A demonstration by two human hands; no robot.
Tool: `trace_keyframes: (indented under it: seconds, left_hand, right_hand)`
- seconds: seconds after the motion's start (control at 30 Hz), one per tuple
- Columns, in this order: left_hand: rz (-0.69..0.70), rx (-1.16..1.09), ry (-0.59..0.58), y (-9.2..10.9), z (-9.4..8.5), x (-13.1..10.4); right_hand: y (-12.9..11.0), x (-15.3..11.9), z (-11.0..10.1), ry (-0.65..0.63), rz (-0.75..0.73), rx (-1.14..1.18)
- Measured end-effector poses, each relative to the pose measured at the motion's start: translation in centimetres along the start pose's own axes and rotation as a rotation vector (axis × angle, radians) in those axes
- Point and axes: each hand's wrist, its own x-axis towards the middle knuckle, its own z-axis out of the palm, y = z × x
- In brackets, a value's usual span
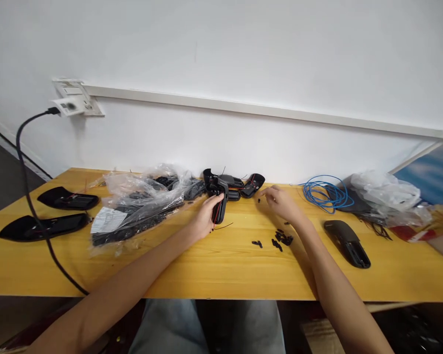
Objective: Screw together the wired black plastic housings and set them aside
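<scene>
On wood tbl point(214, 268) by wall point(221, 54), L fingers point(214, 199) hold blk shell point(218, 214); R fingers point(266, 191) unclear.

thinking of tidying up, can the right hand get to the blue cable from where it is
Probably yes: the right hand is just left of the blue cable, with only bare table seen between them.

No wording, brand or number can be read. At ten o'clock in the view, a white plug adapter point(71, 105) bears grey print too blurred to make out. Between eight and nine o'clock, the white paper point(108, 220) by the plastic bag point(147, 196) shows faint, illegible lines.
</scene>
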Motion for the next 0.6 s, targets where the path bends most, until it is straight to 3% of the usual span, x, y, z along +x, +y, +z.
trace_keyframes:
  seconds: [0.23, 0.43, 0.5, 0.6]
  left_hand:
    - [-0.049, 0.060, 0.053, 0.7, 0.2, -0.2]
    - [-0.072, 0.087, -0.025, 1.1, 0.5, -0.3]
    - [-0.072, 0.084, -0.023, 1.0, 0.5, -0.3]
    - [-0.080, 0.104, -0.050, 0.9, 0.3, -0.3]
  right_hand:
    - [0.8, -0.1, 1.0, -0.169, -0.035, -0.185]
    - [1.5, -1.3, -0.8, -0.230, 0.023, -0.136]
    - [1.4, -2.1, -1.8, -0.265, 0.042, -0.078]
    - [0.5, -2.8, -2.6, -0.255, 0.101, 0.256]
